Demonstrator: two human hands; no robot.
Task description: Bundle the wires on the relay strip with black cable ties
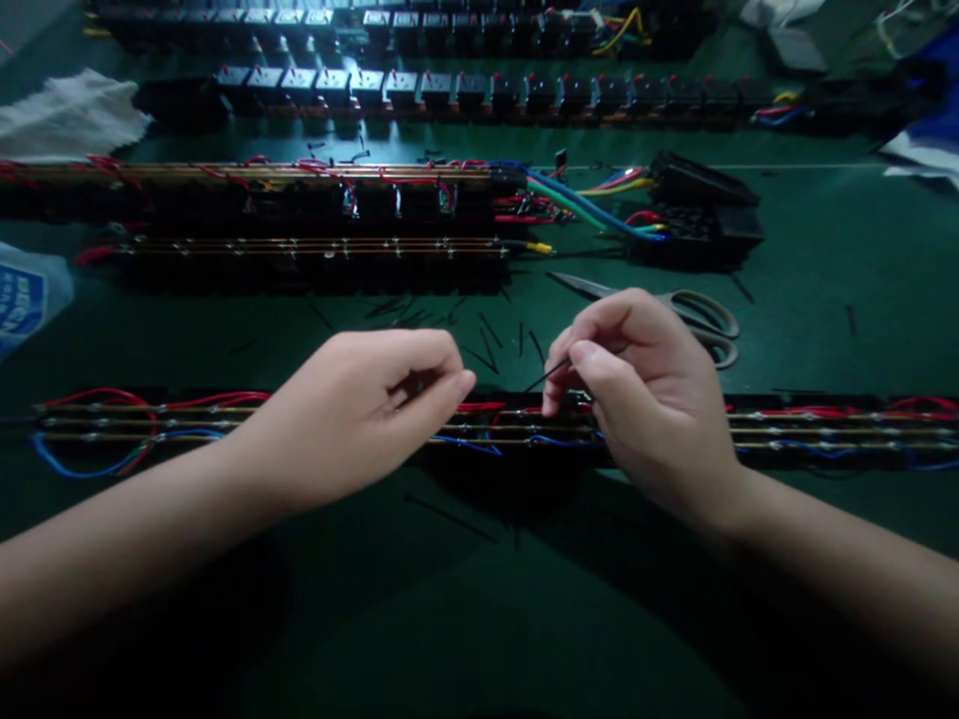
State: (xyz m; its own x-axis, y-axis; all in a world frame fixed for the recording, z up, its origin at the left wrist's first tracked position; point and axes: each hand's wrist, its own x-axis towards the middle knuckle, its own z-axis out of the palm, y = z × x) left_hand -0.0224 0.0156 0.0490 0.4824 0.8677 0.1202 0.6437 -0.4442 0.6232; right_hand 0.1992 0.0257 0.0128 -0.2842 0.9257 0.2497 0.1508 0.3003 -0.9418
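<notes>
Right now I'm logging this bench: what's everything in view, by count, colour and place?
Table: 1, green, under everything
Near strip: 1, black, brassy rails, red and blue wires, across front
Thin strand: 1, black, pinched above near strip
Scraps: many, black, across table
Scissors: 1, grey, right of centre
Railed strips: 2, black, middle
Block rows: 2, black, far side
Boxes: apparently 2, black, right of railed strips
White sheets: at least 2, white, left and right edges
Packet: 1, blue and pale, left edge
Blue item: 1, blue, right edge
Pale items: count unclear, far right
Left hand: 1, bare, left
Right hand: 1, bare, grip on thin strand
</notes>
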